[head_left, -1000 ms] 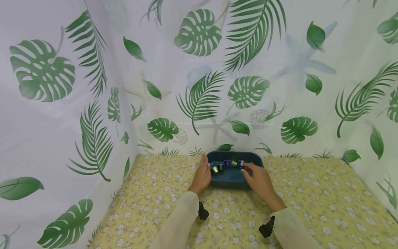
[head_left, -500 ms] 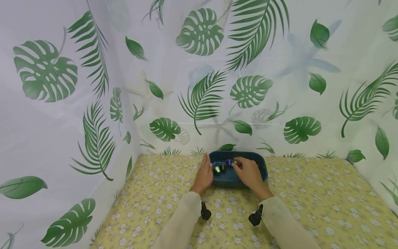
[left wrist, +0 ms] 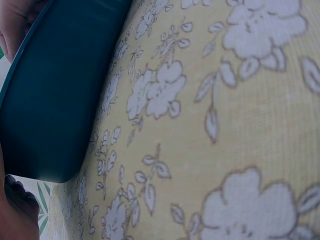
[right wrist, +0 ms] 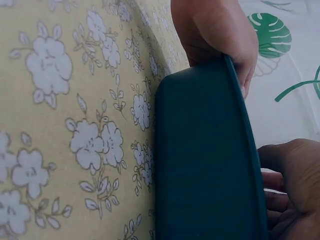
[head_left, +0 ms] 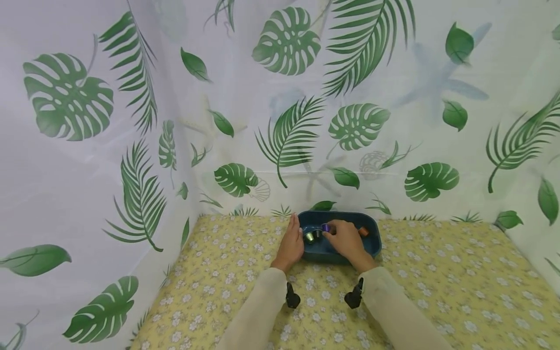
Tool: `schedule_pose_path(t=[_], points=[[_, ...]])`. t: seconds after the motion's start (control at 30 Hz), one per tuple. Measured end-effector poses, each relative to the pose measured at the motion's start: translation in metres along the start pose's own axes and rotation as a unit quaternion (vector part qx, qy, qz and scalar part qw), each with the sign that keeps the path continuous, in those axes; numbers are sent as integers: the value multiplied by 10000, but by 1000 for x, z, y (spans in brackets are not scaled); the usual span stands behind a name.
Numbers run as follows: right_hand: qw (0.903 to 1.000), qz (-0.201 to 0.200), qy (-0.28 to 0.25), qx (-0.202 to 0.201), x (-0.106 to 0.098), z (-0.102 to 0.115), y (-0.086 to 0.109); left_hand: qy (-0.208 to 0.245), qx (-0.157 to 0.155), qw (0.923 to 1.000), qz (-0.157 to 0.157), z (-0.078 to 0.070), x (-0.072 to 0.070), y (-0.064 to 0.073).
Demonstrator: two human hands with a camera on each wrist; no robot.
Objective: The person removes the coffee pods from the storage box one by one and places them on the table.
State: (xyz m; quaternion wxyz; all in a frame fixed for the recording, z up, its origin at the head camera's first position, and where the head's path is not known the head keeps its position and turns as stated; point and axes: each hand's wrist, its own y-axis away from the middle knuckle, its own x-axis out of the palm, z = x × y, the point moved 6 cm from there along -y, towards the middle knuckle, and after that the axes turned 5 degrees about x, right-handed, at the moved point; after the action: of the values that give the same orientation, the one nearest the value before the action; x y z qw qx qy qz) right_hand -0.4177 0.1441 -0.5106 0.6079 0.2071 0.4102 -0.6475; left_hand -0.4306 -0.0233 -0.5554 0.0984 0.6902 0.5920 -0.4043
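Observation:
A dark blue-green plastic tub (head_left: 325, 257) with rounded corners stands on the table against the back wall. My left hand (head_left: 290, 245) lies along its left end with straight fingers, also visible at the top of the right wrist view. Inside the tub, my right hand (head_left: 349, 239) pinches a purple coffee capsule (head_left: 325, 227) between thumb and forefinger. Left of it lie a dark capsule (head_left: 318, 234) and a shiny light-green capsule (head_left: 309, 237). At the tub's right end is an orange capsule (head_left: 364, 231). The right hand covers part of the tub's floor.
A yellow cloth with white flowers (head_left: 236, 272) covers the table. Behind and to the left hang white sheets (head_left: 201, 184) printed with green leaves. A black wrist mount (head_left: 292, 296) sits on the left sleeve, another (head_left: 353, 297) on the right.
My right hand has shifted left inside the tub, from a grey capsule to the purple one. The orange capsule has come into sight behind it. The left hand stays at the tub's end.

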Motion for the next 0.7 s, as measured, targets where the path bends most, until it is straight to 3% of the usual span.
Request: schedule_pose_path(t=[0.27,0.53,0.7], points=[[9992,359,-164,24,6,-1,-7,-106,-99,9999,45,0,-1,0],[9991,377,37,199,18,-3,-13,97,-297,9995,109,1,-1,1],[9987,419,35,290,23,-4,-17,38,-239,9997,87,2,0,1]])
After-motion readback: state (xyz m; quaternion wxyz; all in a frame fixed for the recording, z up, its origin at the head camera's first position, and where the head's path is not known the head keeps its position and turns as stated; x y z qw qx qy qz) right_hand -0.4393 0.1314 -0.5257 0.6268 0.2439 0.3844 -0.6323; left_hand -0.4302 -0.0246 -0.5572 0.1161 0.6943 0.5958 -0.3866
